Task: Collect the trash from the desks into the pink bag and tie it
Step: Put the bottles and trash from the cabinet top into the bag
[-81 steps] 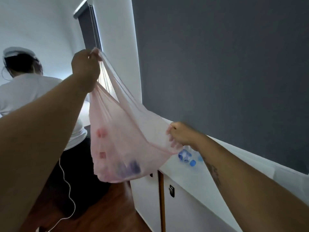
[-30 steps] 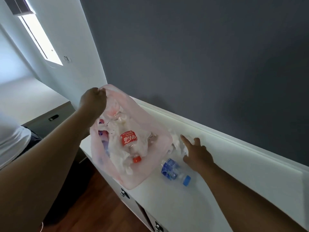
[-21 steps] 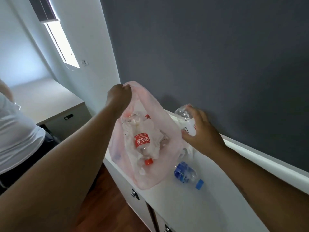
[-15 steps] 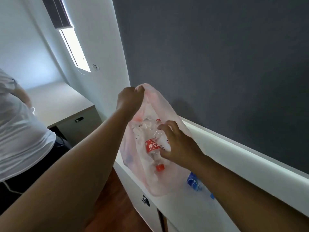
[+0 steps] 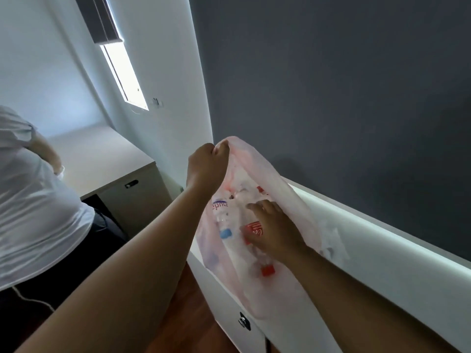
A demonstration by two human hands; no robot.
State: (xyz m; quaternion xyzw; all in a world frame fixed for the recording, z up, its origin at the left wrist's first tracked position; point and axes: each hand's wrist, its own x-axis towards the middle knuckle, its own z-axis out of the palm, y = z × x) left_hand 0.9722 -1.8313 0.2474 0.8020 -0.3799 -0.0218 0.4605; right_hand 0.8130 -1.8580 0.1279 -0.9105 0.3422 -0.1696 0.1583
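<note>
The translucent pink plastic bag [image 5: 257, 225] rests on the white desk top [image 5: 397, 284], its mouth held up. Step in hand, by judgement: depositing trash inside. Best practice is to keep the rim raised and taut and release low, so nothing spills.

The left hand [image 5: 206, 166] is fisted, pinching the bag's rim. The right hand [image 5: 274, 231] sits inside the mouth, fingers loosely extended over clear plastic bottles [image 5: 230, 225]; no grip is evident.
</note>
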